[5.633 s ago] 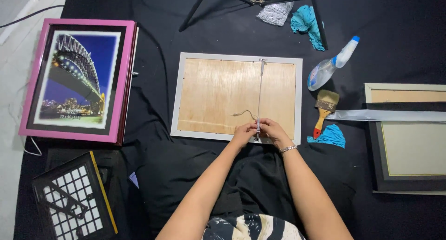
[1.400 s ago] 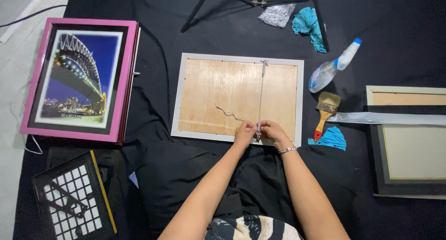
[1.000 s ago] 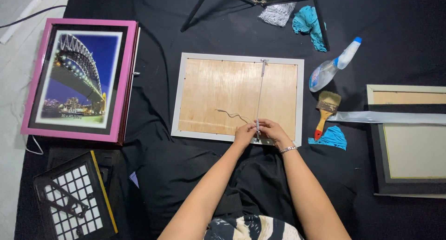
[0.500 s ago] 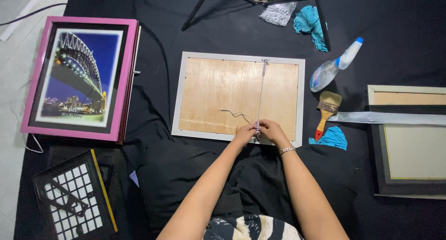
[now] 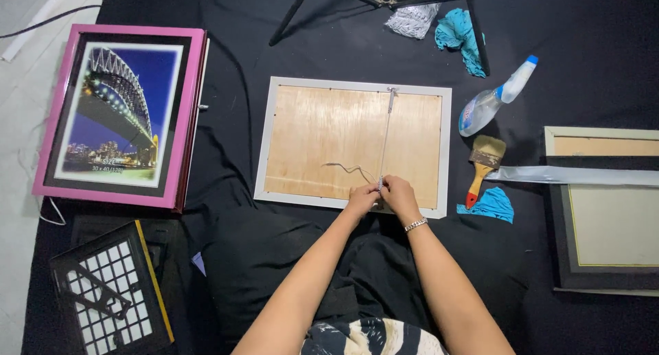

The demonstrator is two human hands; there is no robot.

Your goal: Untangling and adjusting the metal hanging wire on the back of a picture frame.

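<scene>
Hands met at the near edge of the white picture frame [image 5: 353, 142], lying face down on black cloth [image 5: 274, 39]. Your left hand [image 5: 362, 198] and right hand [image 5: 397, 196] pinched thin hanging wire [image 5: 383, 145] there; it probably handled light, springy and slippery, best gripped near its fastening. Your fingertips hid that fastening. A loose tail curled leftward.
</scene>
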